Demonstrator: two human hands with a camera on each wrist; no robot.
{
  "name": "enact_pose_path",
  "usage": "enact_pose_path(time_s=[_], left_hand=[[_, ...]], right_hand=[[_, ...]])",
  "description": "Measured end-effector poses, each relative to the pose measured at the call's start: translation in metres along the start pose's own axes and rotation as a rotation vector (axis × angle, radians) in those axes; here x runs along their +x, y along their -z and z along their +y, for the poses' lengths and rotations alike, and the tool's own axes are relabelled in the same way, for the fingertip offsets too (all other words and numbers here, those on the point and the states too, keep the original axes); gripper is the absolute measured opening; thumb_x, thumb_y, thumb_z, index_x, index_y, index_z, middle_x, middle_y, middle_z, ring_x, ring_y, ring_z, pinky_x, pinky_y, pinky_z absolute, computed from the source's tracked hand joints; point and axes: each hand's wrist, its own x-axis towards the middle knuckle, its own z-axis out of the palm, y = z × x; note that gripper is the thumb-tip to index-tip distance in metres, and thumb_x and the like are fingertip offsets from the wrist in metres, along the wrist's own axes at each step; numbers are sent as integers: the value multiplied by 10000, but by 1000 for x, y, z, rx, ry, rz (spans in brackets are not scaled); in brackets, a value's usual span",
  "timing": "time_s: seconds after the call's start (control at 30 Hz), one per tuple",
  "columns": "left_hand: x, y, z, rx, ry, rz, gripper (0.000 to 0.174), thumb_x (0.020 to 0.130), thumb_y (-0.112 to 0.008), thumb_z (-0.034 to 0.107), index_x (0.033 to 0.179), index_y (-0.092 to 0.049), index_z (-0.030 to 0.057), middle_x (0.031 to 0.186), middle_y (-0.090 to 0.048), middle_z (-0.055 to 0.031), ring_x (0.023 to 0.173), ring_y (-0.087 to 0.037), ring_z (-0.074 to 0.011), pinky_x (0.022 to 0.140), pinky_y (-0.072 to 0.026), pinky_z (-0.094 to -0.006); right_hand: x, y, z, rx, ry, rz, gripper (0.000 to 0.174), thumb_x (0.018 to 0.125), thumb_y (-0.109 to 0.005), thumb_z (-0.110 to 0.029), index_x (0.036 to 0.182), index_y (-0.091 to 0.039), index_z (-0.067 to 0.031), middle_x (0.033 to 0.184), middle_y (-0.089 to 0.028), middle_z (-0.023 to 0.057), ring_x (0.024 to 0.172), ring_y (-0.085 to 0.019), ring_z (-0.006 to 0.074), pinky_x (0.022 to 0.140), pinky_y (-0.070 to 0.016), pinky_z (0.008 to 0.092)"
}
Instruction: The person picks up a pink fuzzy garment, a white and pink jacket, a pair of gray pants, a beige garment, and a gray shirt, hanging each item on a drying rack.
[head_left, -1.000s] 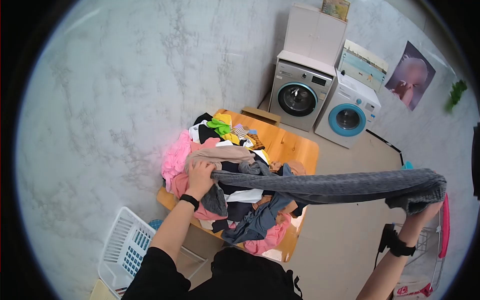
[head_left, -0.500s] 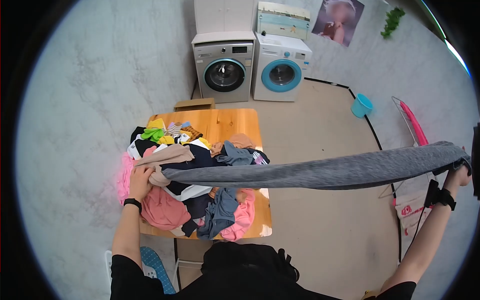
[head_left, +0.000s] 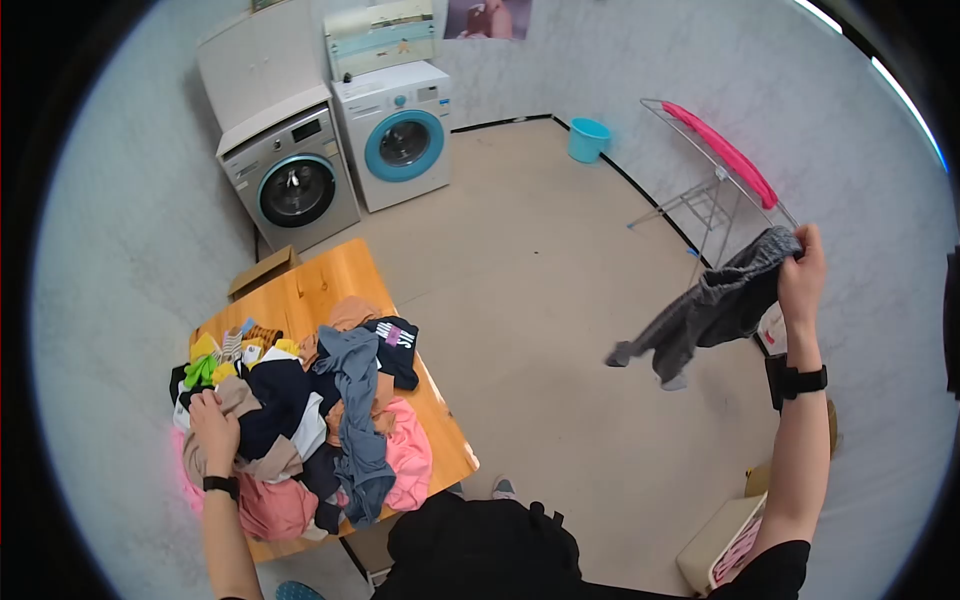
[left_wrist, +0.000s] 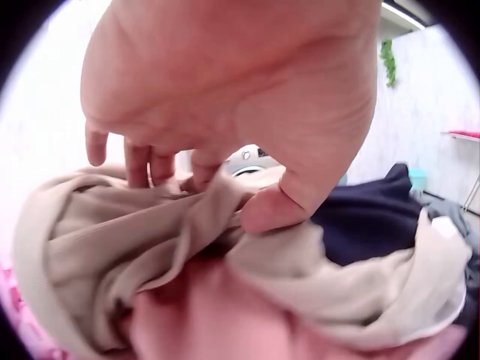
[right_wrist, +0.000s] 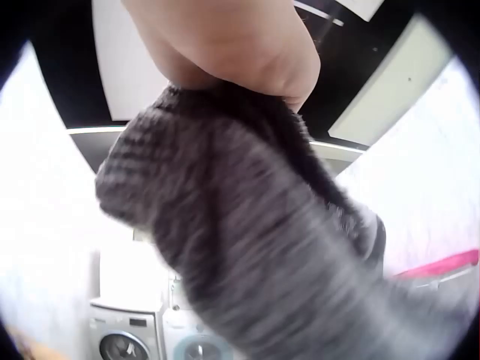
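Note:
My right hand (head_left: 803, 280) grips the grey garment (head_left: 715, 310) by its bunched edge, off to the right of the table; the garment (right_wrist: 232, 217) hangs below the hand (right_wrist: 232, 45) in the right wrist view. Over the left part of the clothes pile, my left hand (head_left: 215, 432) is at a beige garment (head_left: 272, 462). The left wrist view has that hand (left_wrist: 240, 97) with thumb and curled fingers pinching a fold of the beige cloth (left_wrist: 97, 247). Pink cloth (left_wrist: 202, 315) lies under it, and a navy garment (head_left: 275, 405) lies beside it.
The pile covers much of the wooden table (head_left: 315, 290). Two washing machines (head_left: 405, 140) stand behind it. Around the floor are a blue bucket (head_left: 588, 140), a folding rack (head_left: 715, 185) with pink cloth and, at lower right, a beige basket (head_left: 715, 540).
The grey garment's far end has come away from my left hand and swung right, now hanging from my right hand alone. The head view has turned right, so the table appears farther left.

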Motion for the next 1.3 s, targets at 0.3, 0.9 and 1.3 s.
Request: enact_pose_path(time_s=[0.3, 0.9, 1.3], left_hand=[[52, 51, 309, -1082, -668, -169, 214, 733, -557, -33, 945, -556, -6, 864, -572, -142, 789, -588, -278, 727, -469, -337], [-93, 137, 917, -971, -1763, -742, 238, 783, -546, 36, 1011, -612, 38, 802, -638, -212, 808, -618, -407, 706, -488, -458], [72, 109, 1181, -666, -1675, -553, 256, 779, -507, 82, 1009, -620, 96, 852, -673, -174, 863, -634, -379, 745, -498, -486]], right_hand=[[-41, 61, 31, -119, -600, -416, 252, 714, -507, -1, 935, -623, 24, 797, -658, 139, 784, -627, 240, 752, -479, 327], [-66, 153, 231, -331, -683, -666, 237, 686, -665, -150, 896, -642, -43, 862, -674, 184, 866, -648, 361, 761, -517, 437], [42, 120, 490, -343, -729, -552, 218, 783, -698, -175, 913, -641, -10, 802, -645, 205, 790, -623, 381, 689, -480, 428]])
